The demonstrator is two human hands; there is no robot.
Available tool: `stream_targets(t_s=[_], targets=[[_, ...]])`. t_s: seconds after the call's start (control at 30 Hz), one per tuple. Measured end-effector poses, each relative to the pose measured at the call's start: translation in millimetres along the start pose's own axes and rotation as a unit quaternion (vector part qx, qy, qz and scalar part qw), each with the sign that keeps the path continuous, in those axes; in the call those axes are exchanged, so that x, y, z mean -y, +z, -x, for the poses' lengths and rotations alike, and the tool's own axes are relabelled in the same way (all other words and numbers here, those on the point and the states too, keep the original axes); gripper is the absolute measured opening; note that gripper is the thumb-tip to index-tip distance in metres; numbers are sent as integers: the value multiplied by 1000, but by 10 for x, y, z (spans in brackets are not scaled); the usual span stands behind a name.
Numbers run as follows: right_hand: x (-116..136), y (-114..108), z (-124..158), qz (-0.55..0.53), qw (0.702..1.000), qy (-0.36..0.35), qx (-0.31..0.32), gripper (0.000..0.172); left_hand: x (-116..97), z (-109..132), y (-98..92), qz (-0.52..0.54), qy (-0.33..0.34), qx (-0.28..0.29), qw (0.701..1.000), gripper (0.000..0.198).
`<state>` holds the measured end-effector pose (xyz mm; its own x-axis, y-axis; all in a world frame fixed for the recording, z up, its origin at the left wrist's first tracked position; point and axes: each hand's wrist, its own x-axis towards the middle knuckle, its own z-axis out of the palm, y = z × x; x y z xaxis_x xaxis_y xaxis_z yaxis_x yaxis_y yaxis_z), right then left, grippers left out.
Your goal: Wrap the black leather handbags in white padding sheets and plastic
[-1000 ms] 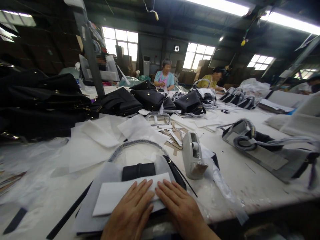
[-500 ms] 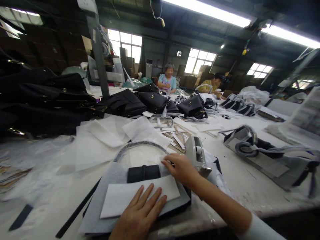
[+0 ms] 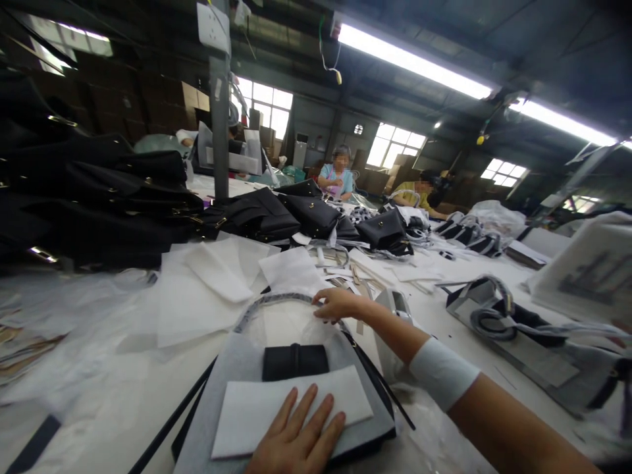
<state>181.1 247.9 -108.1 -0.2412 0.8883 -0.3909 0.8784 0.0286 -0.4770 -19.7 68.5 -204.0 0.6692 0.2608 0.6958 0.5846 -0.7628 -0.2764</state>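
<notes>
My left hand (image 3: 301, 431) lies flat, fingers spread, on a white padding sheet (image 3: 237, 418). Under that sheet is a handbag (image 3: 205, 421) covered with pale grey wrapping, its dark edge showing at the lower right. A black rolled piece with a band round its middle (image 3: 293, 362) rests just above the white sheet. The bag's arched handle (image 3: 266, 299) is wrapped in clear film and stands up at the far side. My right hand (image 3: 338, 305) is closed on the right part of this handle. Its fingertips partly hide the contact.
Behind my right forearm stands a grey tape dispenser (image 3: 397, 304). White sheets (image 3: 197, 296) lie at the left, near piled black bags (image 3: 133, 191). Another wrapped bag (image 3: 523, 355) lies to the right. A co-worker (image 3: 338, 176) sits across the table.
My right hand has moved up along the handle, away from me, and its forearm now reaches further over the table. My left hand stays on the white sheet. The view has tilted up slightly.
</notes>
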Motion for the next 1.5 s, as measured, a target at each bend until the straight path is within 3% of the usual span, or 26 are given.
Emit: stream_targets(t_s=[0.23,0.33,0.43,0.6,0.77,0.87,1.03,1.2,1.5], targets=[[-165,-131,184,-187,981,-27,37,28,-11,1,17,1,-9,-2,1000,38],[-199,-83,238,-215,974,-56,39,41,-9,5,33,1,-7,-6,1000,39],[-225,10,202,-209,975,-72,-10,42,-22,38,78,-8,-3,1,1000,41],[-233,228,96,-210,968,-81,-108,15,-8,71,118,-20,20,2,1000,40],[-176,438,117,-269,958,-85,-54,42,39,49,95,-26,33,6,999,40],[-163,488,137,-277,956,-89,-39,45,46,46,109,-24,34,-1,999,39],[-252,396,205,-218,970,-108,3,43,32,60,137,-19,29,2,999,39],[-350,225,383,-90,987,-126,-52,39,25,68,103,-29,35,8,999,40],[-358,43,587,88,976,-197,0,32,34,44,111,-10,33,5,999,40]])
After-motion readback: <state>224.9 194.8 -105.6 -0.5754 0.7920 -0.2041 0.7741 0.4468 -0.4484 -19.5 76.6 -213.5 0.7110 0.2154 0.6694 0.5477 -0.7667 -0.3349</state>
